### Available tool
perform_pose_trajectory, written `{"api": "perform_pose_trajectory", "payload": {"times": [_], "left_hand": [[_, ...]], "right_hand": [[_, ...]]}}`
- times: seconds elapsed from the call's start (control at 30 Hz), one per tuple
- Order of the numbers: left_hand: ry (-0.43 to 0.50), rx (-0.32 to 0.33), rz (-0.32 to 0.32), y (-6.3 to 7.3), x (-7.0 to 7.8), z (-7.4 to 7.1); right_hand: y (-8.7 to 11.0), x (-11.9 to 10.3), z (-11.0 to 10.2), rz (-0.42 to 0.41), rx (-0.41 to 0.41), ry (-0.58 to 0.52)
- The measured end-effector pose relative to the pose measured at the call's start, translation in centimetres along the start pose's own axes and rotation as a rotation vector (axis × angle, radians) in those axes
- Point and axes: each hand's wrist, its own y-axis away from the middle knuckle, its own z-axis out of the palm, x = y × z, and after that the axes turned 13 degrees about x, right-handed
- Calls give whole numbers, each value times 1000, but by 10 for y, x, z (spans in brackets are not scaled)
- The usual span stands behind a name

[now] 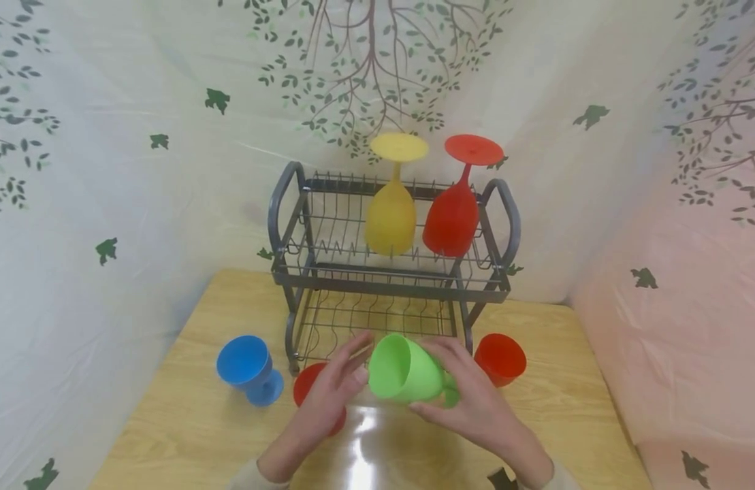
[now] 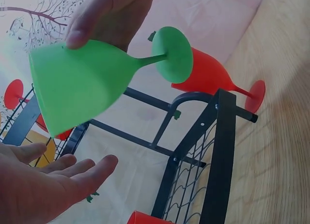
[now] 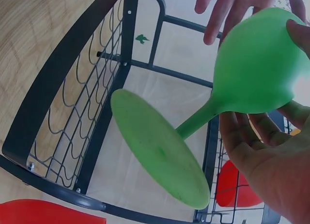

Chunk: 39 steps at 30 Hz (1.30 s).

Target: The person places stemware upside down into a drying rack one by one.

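Note:
A green plastic goblet (image 1: 421, 373) is tilted on its side in front of the rack, its mouth towards my left hand. My right hand (image 1: 469, 395) grips it round the bowl; in the right wrist view the stem and round foot (image 3: 160, 149) stick out free of the fingers. My left hand (image 1: 329, 389) is beside the rim with its fingers loosely spread, and the left wrist view shows a gap between those fingers (image 2: 92, 178) and the goblet. Under my left hand lies a red goblet (image 1: 306, 382), partly hidden by it.
A black two-tier dish rack (image 1: 389, 289) stands at the back of the wooden table (image 1: 169, 408). Upside down on its top tier are a yellow goblet (image 1: 391, 218) and a red goblet (image 1: 452, 218). A blue goblet (image 1: 245, 364) stands left, another red goblet (image 1: 501, 359) right.

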Motion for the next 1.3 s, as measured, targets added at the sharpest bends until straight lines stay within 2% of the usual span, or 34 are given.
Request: {"api": "perform_pose_trajectory", "payload": {"times": [0.3, 0.5, 0.77, 0.9, 1.03, 1.17, 1.3], "left_hand": [[17, -7, -46, 1, 2, 0], [-34, 7, -43, 2, -1, 1], [-136, 63, -11, 2, -2, 4], [-164, 78, 2, -1, 0, 5], [-149, 86, 0, -2, 2, 4], [-78, 97, -23, -1, 1, 2], [10, 127, -61, 0, -3, -2]], "right_hand": [[-6, -5, 5, -71, -56, 124], [-9, -7, 9, -143, -61, 184], [-12, -12, 12, -180, -96, 266], [-12, -12, 13, -218, -70, 292], [-10, -11, 12, -251, -34, 301], [-7, -10, 6, -247, 36, 290], [-2, -10, -6, -210, 163, 245]]}}
